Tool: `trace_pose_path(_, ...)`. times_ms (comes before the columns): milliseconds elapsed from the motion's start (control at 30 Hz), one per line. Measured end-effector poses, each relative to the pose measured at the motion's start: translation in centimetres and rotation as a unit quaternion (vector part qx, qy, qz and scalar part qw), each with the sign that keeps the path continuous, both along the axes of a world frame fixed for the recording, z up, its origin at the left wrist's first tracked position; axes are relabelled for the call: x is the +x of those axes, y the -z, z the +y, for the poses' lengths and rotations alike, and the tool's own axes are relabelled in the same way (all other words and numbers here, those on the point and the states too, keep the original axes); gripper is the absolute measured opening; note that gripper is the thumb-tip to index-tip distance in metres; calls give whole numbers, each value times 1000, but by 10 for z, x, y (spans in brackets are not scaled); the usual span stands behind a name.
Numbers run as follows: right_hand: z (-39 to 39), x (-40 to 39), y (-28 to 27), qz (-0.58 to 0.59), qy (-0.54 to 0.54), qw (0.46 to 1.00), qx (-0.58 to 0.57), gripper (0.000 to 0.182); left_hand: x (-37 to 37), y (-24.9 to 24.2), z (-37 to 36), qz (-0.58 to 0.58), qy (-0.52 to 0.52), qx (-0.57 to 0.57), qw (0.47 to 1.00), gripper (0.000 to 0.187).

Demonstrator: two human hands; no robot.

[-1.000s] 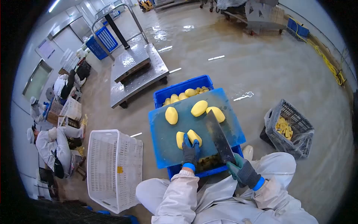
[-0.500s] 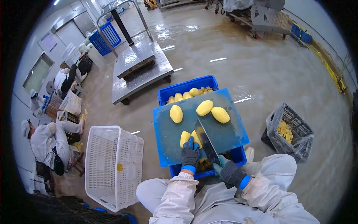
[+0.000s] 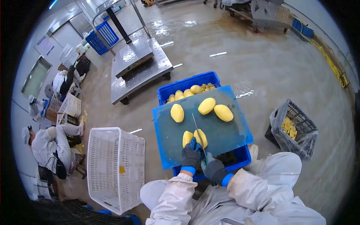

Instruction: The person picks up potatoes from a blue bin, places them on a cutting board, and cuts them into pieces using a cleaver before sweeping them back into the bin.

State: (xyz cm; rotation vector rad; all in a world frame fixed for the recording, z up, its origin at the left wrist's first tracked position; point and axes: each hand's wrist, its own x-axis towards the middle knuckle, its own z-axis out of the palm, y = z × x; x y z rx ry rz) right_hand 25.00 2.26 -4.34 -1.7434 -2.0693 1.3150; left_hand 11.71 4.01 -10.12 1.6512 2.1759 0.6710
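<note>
My left hand point(image 3: 191, 156), in a grey-and-blue glove, has its fingers closed on a cut peeled potato at the near part of the blue cutting board point(image 3: 168, 148). One potato piece point(image 3: 187, 137) lies left of the fingertips, another point(image 3: 203, 140) to their right. In my right hand point(image 3: 215, 169), also gloved, is a knife point(image 3: 199, 132), its blade edge-on to me and overlapping the right piece. Farther up the board lie three whole peeled potatoes: one point(image 3: 177, 113) at left, two point(image 3: 206, 106) point(image 3: 224, 113) side by side at right.
Under the board, a blue crate point(image 3: 170, 91) holds more potatoes and pieces. A bag-lined dark crate point(image 3: 305, 140) with yellow pieces stands at right, a white basket point(image 3: 131, 172) at left. Beyond is a metal platform scale point(image 3: 157, 63). Several people in white sit along the left wall.
My right hand has moved left and forward with the knife, bringing the blade from beside the potato to over the right piece. The blade has turned edge-on. My left hand stays on the potato.
</note>
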Motion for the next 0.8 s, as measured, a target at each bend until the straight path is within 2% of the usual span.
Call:
trace_pose_path(67, 3, 3, 12, 45, -14, 999, 28, 39, -1, 0, 1, -73, -37, -23, 996, 43)
trace_pose_path(100, 5, 10, 1, 46, -12, 998, 33, 39, -1, 2, 6, -72, -34, -18, 997, 43)
trace_pose_path(167, -2, 30, -23, 224, 62, 971, 62, 45, 4, 12, 3, -71, -39, 16, 997, 42)
trace_pose_path(200, -4, 42, -21, 213, 58, 975, 16, 51, 0, 16, 4, -85, -28, -11, 996, 41)
trace_pose_path(233, -2, 51, -25, 211, 56, 976, 18, 51, -7, 10, 6, -87, -30, -8, 996, 41)
trace_pose_path(300, -3, 65, -44, 245, 51, 968, -15, 49, -27, 0, 5, -7, -40, 19, 999, 42)
trace_pose_path(333, -3, 67, -60, 274, 68, 955, -96, 49, -47, 20, 6, 36, -36, 102, 994, 43)
trace_pose_path(367, -6, 66, -61, 274, 68, 954, -97, 49, -61, 47, 10, 37, -36, 101, 994, 43)
trace_pose_path(433, -9, 62, -64, 308, 54, 940, -137, 49, -83, 93, 22, -77, -52, 15, 996, 43)
trace_pose_path(467, -10, 57, -61, 310, 52, 940, -135, 49, -58, 28, 12, -18, -45, -12, 999, 43)
trace_pose_path(567, -14, 38, -39, 321, 59, 931, -165, 47, -42, 24, 0, -70, -81, 33, 994, 43)
trace_pose_path(600, -14, 34, -34, 304, 46, 936, -168, 45, -46, 38, 1, -173, -109, -24, 979, 44)
trace_pose_path(733, -14, 24, -35, 277, 29, 940, -199, 41, -46, 31, -4, -183, -108, -12, 977, 43)
trace_pose_path(800, -18, 19, -20, 251, 19, 954, -160, 42, -43, 23, -3, -56, -85, 36, 994, 37)
